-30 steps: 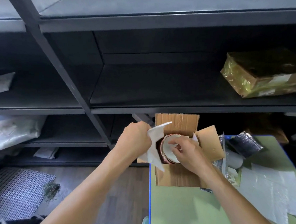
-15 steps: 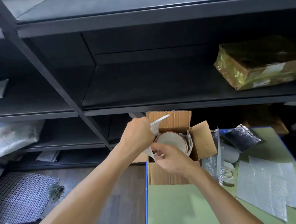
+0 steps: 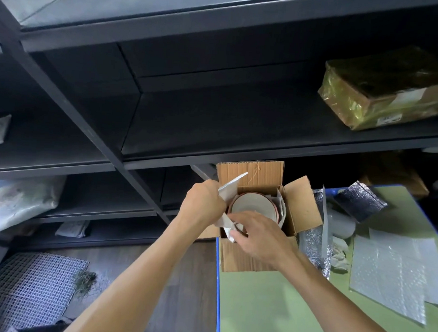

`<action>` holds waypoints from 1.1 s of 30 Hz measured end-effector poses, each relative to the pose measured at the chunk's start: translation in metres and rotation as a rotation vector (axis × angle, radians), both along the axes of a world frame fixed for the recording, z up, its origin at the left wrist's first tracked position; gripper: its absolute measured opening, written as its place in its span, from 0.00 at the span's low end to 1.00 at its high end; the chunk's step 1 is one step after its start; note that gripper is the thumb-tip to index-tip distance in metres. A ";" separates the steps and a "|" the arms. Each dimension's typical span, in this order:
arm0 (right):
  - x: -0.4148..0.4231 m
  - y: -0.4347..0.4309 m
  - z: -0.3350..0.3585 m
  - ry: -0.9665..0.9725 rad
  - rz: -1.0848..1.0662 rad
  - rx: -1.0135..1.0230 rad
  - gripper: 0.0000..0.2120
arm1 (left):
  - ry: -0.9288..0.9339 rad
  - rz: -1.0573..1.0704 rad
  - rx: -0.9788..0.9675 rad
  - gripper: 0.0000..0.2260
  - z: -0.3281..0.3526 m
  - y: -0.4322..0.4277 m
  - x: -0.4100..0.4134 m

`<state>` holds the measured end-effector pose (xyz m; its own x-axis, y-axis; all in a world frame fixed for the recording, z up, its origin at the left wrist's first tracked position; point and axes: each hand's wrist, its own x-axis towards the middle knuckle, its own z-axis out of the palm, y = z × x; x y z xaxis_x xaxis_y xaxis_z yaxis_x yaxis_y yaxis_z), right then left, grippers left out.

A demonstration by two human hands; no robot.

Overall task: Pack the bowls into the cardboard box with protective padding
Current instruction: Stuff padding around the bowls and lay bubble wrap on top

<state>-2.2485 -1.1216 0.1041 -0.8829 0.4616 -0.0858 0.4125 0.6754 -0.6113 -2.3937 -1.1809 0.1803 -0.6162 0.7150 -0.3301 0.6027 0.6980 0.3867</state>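
Since a second ago the bowl [image 3: 252,205] has settled flatter in the cardboard box [image 3: 243,258], its pale inside now facing up, and the right hand [image 3: 259,240] has drawn back from the bowl's inside to its near rim.

From the head view, the box stands at the far left corner of the green surface [image 3: 281,311], flaps spread open. The bowl lies inside it, between the two hands, red-brown rim showing. The left hand [image 3: 202,205] is just left of the bowl, fist clamped round a white padding sheet [image 3: 230,189] whose upper corner sticks up against the far flap. The right hand is over the bowl's near-left edge, fingers curled; thumb and fingertips seem to pinch the lower end of the same sheet, though motion blur makes that uncertain. The hands are close together but not touching. More white padding is tucked between the bowl and the box's right wall.

To the right on the surface lie bubble wrap sheets [image 3: 390,273] and a silver foil bag [image 3: 358,201]. On the dark shelf [image 3: 240,131] beyond sits a gold-wrapped parcel [image 3: 389,91].
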 end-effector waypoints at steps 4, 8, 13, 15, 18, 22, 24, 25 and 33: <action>-0.004 -0.005 0.000 0.053 -0.043 0.126 0.10 | 0.025 -0.006 -0.012 0.05 0.011 0.007 -0.006; -0.011 -0.002 0.001 0.040 -0.108 0.153 0.08 | 0.034 -0.044 -0.118 0.11 0.022 0.014 -0.011; -0.010 -0.001 -0.006 -0.017 -0.067 0.093 0.06 | 0.044 -0.083 -0.112 0.08 0.025 0.019 -0.010; -0.010 -0.003 -0.009 0.003 -0.064 0.117 0.07 | 0.077 -0.100 -0.111 0.06 0.022 0.019 -0.010; -0.010 -0.005 -0.014 -0.003 -0.036 0.167 0.08 | 0.064 -0.083 -0.102 0.04 0.008 0.014 -0.008; -0.009 -0.007 -0.013 0.038 -0.087 0.169 0.10 | 0.064 -0.040 -0.073 0.07 -0.013 0.005 -0.001; -0.009 -0.007 -0.009 0.037 -0.097 0.181 0.08 | 0.062 -0.035 -0.073 0.08 -0.017 0.004 0.000; -0.009 -0.008 -0.007 0.030 -0.093 0.181 0.07 | 0.063 -0.033 -0.069 0.09 -0.016 0.005 -0.001; -0.013 -0.008 -0.012 0.040 -0.173 0.071 0.09 | 0.181 -0.144 -0.144 0.10 0.013 0.020 -0.004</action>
<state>-2.2616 -1.1299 0.0916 -0.7921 0.6102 -0.0143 0.5025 0.6386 -0.5828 -2.3981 -1.1611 0.1936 -0.5699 0.7533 -0.3283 0.7499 0.6401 0.1669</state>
